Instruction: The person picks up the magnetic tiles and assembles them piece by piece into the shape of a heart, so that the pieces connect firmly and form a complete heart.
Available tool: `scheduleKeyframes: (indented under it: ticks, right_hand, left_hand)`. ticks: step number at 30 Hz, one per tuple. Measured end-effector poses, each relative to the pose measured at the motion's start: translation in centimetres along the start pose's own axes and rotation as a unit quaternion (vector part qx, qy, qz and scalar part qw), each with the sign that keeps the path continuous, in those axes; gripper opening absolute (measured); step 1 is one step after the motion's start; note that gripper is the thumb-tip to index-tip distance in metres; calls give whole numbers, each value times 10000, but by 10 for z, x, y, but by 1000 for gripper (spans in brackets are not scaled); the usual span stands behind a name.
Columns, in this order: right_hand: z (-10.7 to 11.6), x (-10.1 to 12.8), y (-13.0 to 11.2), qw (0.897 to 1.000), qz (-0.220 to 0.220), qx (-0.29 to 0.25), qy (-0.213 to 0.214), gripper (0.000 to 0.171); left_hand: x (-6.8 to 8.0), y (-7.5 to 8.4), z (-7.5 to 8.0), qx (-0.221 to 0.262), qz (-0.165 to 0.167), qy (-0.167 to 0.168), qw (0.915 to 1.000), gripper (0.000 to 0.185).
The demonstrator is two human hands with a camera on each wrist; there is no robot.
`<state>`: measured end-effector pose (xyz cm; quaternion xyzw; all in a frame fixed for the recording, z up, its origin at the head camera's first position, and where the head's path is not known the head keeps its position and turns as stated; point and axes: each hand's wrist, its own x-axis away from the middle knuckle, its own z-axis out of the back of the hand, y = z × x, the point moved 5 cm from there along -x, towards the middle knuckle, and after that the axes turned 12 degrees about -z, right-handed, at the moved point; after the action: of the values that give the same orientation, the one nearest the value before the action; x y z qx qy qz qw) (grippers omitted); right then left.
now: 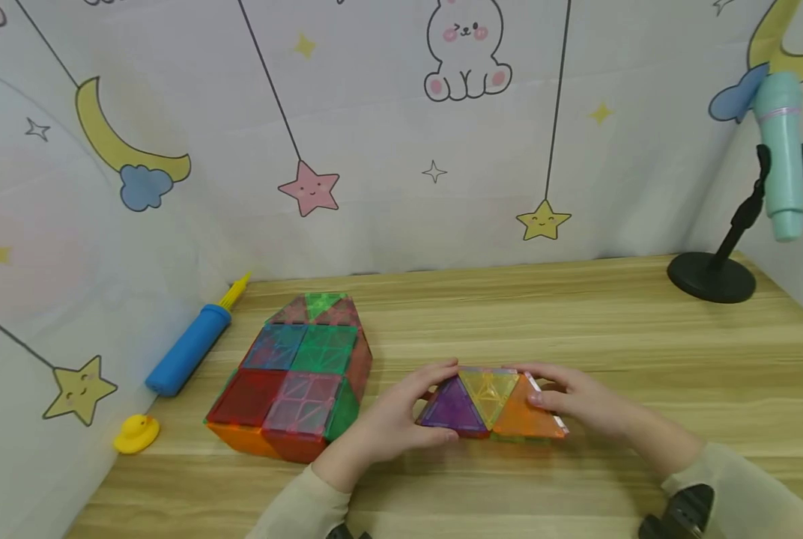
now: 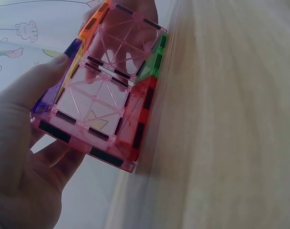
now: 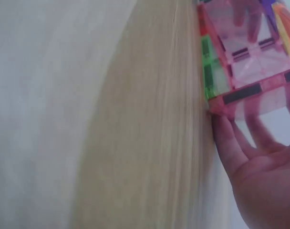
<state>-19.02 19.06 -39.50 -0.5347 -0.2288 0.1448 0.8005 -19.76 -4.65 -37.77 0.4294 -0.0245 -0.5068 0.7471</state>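
Low on the wooden table (image 1: 577,479), both hands hold a small block built of translucent magnetic tiles (image 1: 488,397). Purple, yellow and orange triangles face up on it. My left hand (image 1: 401,412) grips its left end, thumb on the near side and fingers behind. At the other end, my right hand (image 1: 580,400) grips the block, its thumb by the orange triangle (image 1: 526,415). In the left wrist view, clear pink square tiles (image 2: 95,100) line one side, with red and green triangles along the table side. A larger magnetic-tile build (image 1: 323,348) stands left of my left hand.
A blue hand pump (image 1: 189,348) with a yellow nozzle lies at the back left, with a yellow rubber duck (image 1: 136,434) nearer. At the far right, a mint microphone (image 1: 781,157) sits on a black stand (image 1: 711,277). A printed cloth (image 1: 388,127) hangs behind the table.
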Motion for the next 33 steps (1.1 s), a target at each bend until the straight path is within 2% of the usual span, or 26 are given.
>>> scheduleKeyframes:
  ticks: [3, 7, 9, 14, 17, 20, 23, 25, 27, 30, 33]
  right_hand:
    - [-1, -2, 0, 9998, 72, 155, 33, 48]
    - [-3, -5, 0, 9998, 182, 64, 4, 46]
    - [-3, -6, 1, 9998, 185, -40, -15, 46]
    - [-2, -7, 3, 9995, 297, -67, -48, 47]
    - [-2, -7, 4, 9995, 323, 74, 1, 46]
    - [-4, -6, 5, 9992, 274, 278, -71, 48]
    - [-9, -7, 6, 9982, 237, 287, -462, 55]
    - [-14, -8, 7, 9963, 255, 127, -807, 63]
    - [-18, -9, 7, 9936, 307, -37, -1086, 71]
    - [-23, -12, 7, 9922, 270, -62, -1219, 84]
    - [-31, -13, 4, 9919, 148, -11, -1263, 96]
  left_hand:
    - [0, -2, 0, 152, 270, 98, 9995, 71]
    - [1, -4, 0, 554, 579, 288, 9964, 67]
    - [1, -5, 0, 685, 651, 362, 9949, 67]
    - [1, -5, 0, 665, 669, 407, 9947, 65]
    - [1, -2, 3, 394, 669, 455, 9959, 60]
    - [1, 4, 8, -204, 709, 397, 9965, 56]
    - [3, 13, 13, -813, 675, 91, 9944, 60]
    - [6, 20, 16, -1022, 657, -135, 9925, 65]
    - [9, 28, 22, -1100, 643, -226, 9916, 70]
    - [17, 37, 37, -1143, 681, -115, 9910, 72]
    - [28, 39, 59, -1268, 810, 86, 9886, 67]
